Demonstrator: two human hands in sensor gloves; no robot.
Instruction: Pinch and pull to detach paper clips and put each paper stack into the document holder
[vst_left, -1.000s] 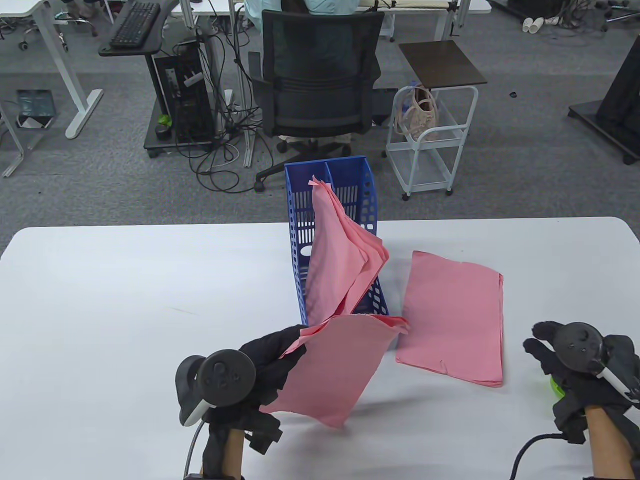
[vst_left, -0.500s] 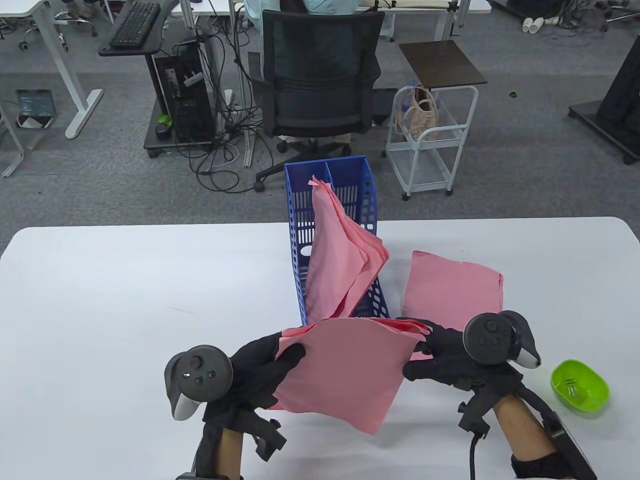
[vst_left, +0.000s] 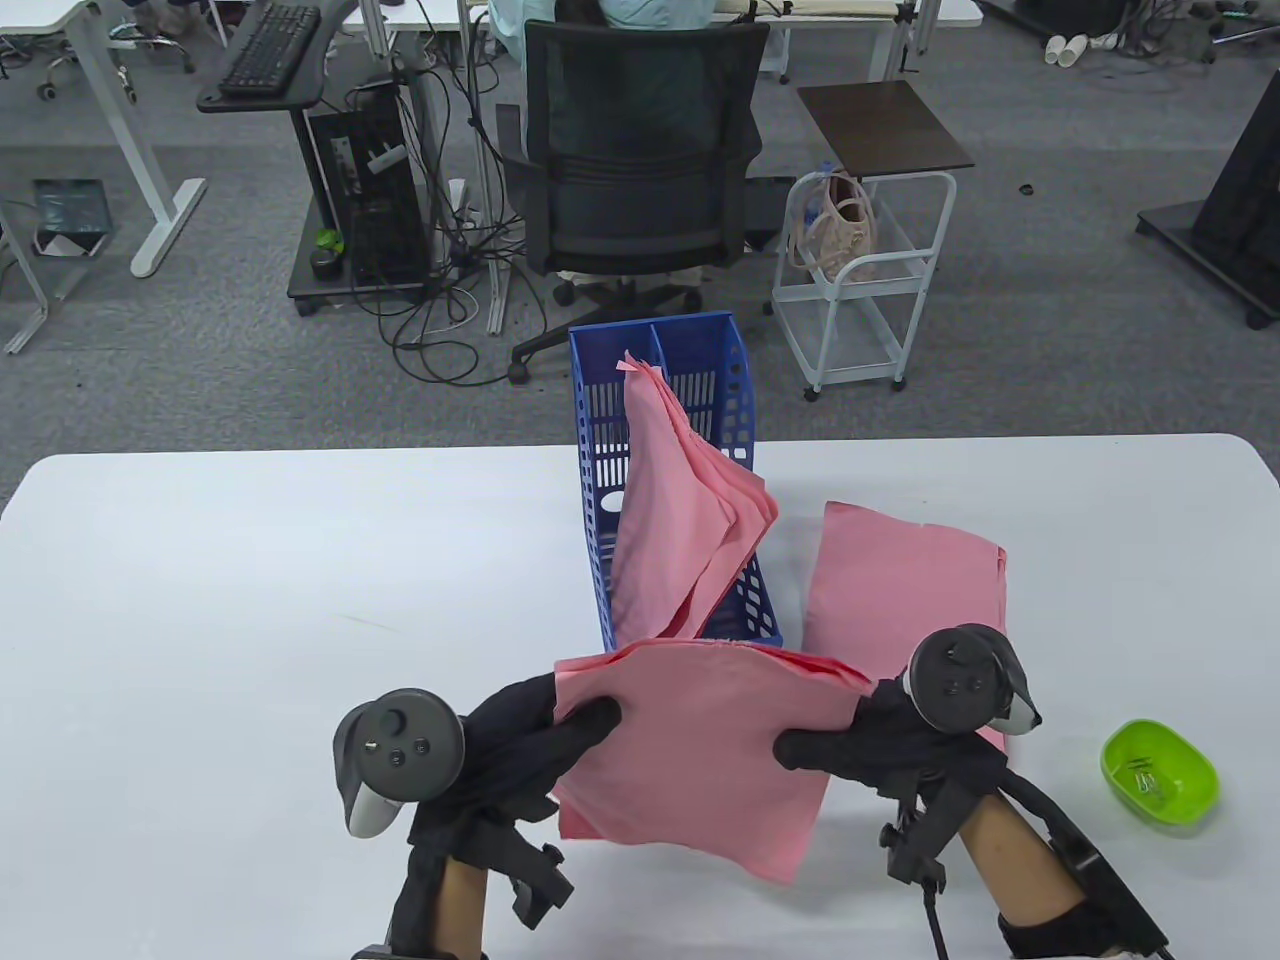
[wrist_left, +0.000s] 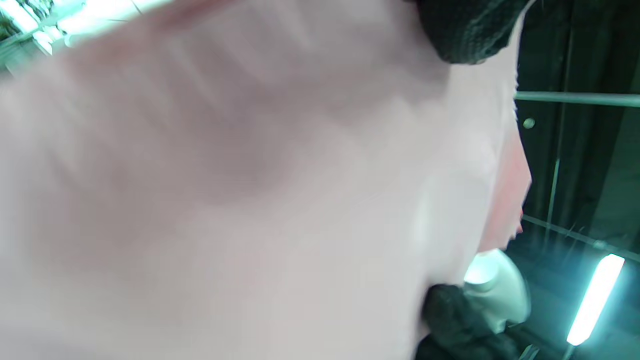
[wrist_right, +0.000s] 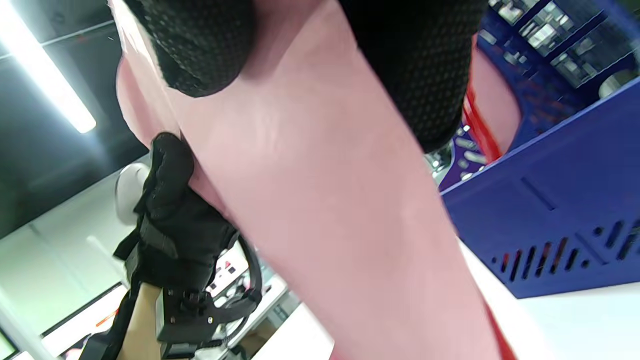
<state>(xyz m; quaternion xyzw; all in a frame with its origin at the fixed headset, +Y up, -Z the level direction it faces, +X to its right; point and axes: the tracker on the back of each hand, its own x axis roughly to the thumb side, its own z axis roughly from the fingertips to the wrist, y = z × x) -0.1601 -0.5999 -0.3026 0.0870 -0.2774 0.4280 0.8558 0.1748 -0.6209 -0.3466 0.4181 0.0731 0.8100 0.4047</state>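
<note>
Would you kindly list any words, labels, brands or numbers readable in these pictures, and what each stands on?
None can be read.
The pink paper stack held by both hands shows no print.
The blue plastic document holder and the green bowl bear no visible label.

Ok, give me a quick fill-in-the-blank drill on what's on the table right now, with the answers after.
1. The lifted pink paper stack is held by ____ gloved hands, the left hand and the right hand.
2. The blue plastic document holder already contains ____ papers.
3. The small bowl with paper clips is coloured ____.
4. Another pink paper stack lies flat on the white table, to the ____ of the holder in the table view.

Missing words: two; pink; green; right
</note>
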